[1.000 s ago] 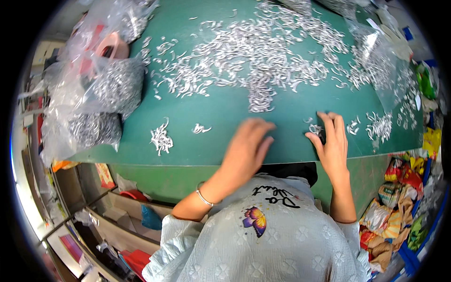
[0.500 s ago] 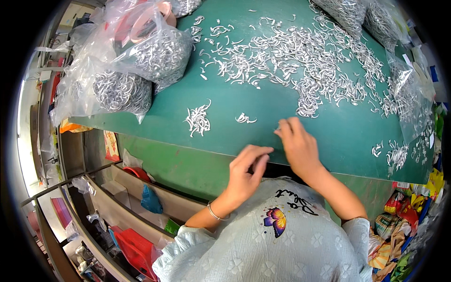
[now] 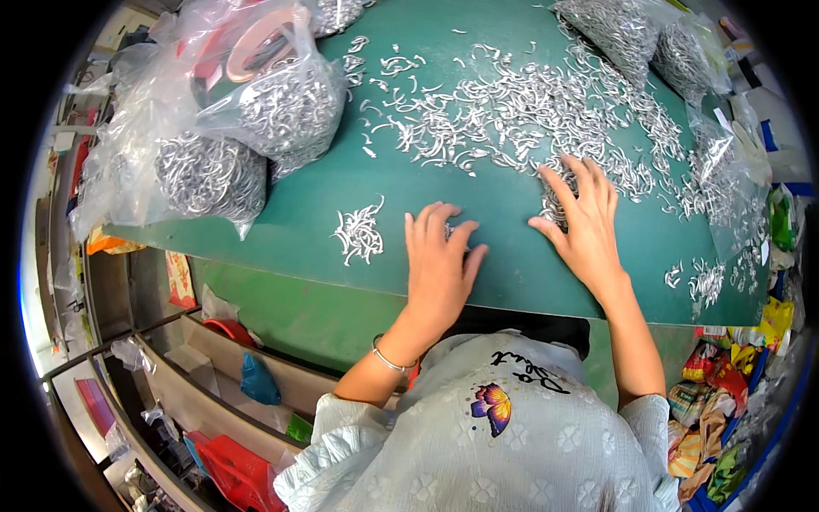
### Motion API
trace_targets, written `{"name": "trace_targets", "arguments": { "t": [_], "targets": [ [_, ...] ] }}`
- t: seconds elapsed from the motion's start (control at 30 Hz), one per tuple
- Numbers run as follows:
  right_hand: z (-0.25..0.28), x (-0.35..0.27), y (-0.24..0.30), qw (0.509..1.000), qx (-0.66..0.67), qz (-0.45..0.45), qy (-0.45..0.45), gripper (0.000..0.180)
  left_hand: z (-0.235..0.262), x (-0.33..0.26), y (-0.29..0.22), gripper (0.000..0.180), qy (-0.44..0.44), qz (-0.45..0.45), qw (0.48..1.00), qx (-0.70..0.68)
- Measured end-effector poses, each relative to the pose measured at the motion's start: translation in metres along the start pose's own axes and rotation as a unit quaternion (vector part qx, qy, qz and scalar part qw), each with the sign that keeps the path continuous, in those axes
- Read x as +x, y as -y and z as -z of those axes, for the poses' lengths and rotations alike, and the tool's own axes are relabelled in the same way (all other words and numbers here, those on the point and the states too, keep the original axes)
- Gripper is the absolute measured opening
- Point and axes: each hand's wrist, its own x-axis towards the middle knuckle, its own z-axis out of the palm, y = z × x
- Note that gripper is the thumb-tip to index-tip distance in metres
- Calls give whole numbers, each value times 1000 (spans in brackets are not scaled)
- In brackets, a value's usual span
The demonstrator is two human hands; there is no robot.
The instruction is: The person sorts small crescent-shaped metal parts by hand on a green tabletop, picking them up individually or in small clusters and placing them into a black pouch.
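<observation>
Curved silvery metal pcs (image 3: 546, 111), large qty, loose: wide scatter over the far ctr. of green table (image 3: 503, 200), thinning toward L, w/ a narrow tongue coming down to R hand (image 3: 587, 224). R hand: palm down, fingers spread, thumb well apart from them, tips at the tongue; grip apart, pcs showing btwn thumb & fingers. L hand (image 3: 438, 260): palm down near the table's front edge, fingers bent & slightly parted, thumb off the index; a few pcs peek out by the fingertips, can't tell if any are pinched. Sm. pile (image 3: 358, 235), same kind of pcs, 1 no., on table just L of L hand. Sm. pile at R (image 3: 706, 282), 1 no., near front edge, w/ a few pcs beside it. Clear plastic bags (image 3: 290, 111), filled w/ like pcs, at table's L; pink ring-shaped item (image 3: 256, 47) among them. More filled bags (image 3: 610, 36) at far R. Silver bracelet (image 3: 388, 354), 1 no., on L wrist. Below table, L: red plastic bin (image 3: 239, 469) & blue bag (image 3: 258, 380).
</observation>
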Motion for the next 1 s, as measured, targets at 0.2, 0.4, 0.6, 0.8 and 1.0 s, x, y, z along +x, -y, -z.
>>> {"name": "trace_targets", "arguments": {
  "t": [0.2, 0.4, 0.6, 0.8, 1.0],
  "targets": [
    [8, -38, -39, 982, 181, 31, 52, 31, 0, -1, 17, 24, -45, -10, 998, -35],
    [24, -57, -79, 979, 202, -13, -19, 24, 10, 5, -5, 32, -23, -3, 1000, 19],
    [21, -48, -95, 850, 416, -289, -141, 28, -23, 25, -51, 36, 76, -67, 992, -78],
    [37, -44, -70, 981, 48, -158, -100, 23, -53, 38, -52, 30, 104, -66, 990, -75],
    [5, -30, -44, 995, 53, -82, -13, 17, -54, 48, -54, 27, 0, -40, 992, -122]
  ]
}}
